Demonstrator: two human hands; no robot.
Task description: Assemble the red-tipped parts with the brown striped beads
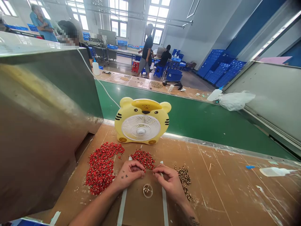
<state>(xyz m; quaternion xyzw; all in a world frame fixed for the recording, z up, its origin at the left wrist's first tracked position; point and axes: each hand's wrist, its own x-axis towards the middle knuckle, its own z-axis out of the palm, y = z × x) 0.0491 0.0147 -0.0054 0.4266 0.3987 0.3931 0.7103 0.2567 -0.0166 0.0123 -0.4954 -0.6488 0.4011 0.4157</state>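
A large heap of small red parts (101,168) lay at far left on the cardboard sheet (141,208), and a smaller red pile (143,158) sat just beyond the left hand (129,174), which was curled shut. The right hand (169,183) pinched closed beside it, anything gripped too small to tell, near a clear round cup (147,191), with speckled brown pieces (184,179) heaped at right.

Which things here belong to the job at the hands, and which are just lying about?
In use: left hand; right hand; small red pieces; smaller red heap; speckled brown pieces; clear round dish; cardboard sheet.
Lying about: yellow tiger-shaped fan; squeeze bottle; plastic bag.
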